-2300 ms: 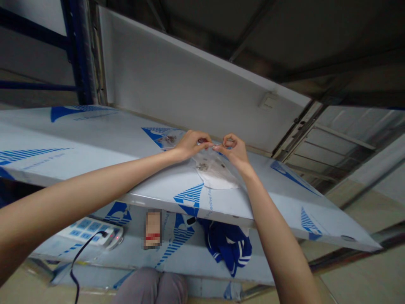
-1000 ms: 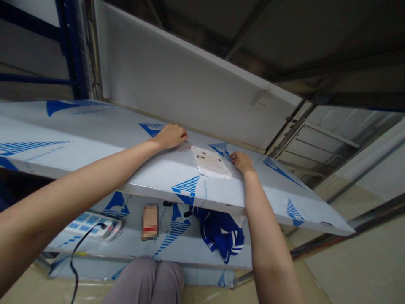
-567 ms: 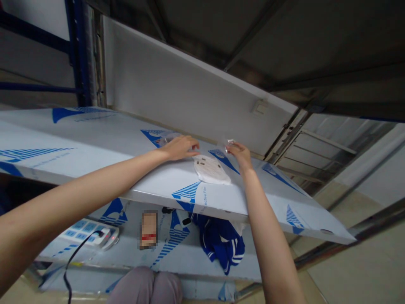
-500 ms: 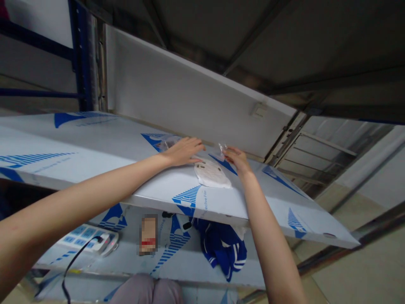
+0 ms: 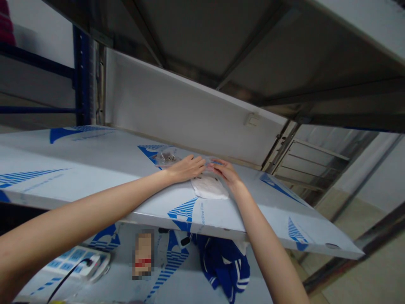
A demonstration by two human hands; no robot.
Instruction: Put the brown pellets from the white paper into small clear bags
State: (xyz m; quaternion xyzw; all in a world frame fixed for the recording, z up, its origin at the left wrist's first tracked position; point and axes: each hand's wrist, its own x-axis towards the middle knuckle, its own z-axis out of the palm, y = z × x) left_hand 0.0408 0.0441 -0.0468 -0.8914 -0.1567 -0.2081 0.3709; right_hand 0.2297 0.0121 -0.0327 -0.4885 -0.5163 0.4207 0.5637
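A small clear plastic bag [image 5: 209,160] is between my two hands, above the far edge of a white cloth or sheet of paper [image 5: 210,188]. My right hand [image 5: 226,171] pinches the bag from the right. From the left, my left hand [image 5: 188,169] has its fingers bent in at the bag's other side; its fingertips are partly hidden. A few small dark pieces [image 5: 216,179] lie on the white sheet, some covered by my hands. Just behind my left wrist rests another clear bag [image 5: 167,157] with small dark items inside.
The film-covered metal shelf [image 5: 104,169] bears the work, under a dark upper shelf [image 5: 196,46]. On the lower level are a power strip [image 5: 74,261] with a black cord, a blurred-out object [image 5: 144,255] and blue-and-white clothing [image 5: 221,264]. A metal post [image 5: 275,145] stands right.
My left hand has closed in on the clear bag, and my right hand has brought it left and lower, towards the white sheet. The camera view has tilted up slightly.
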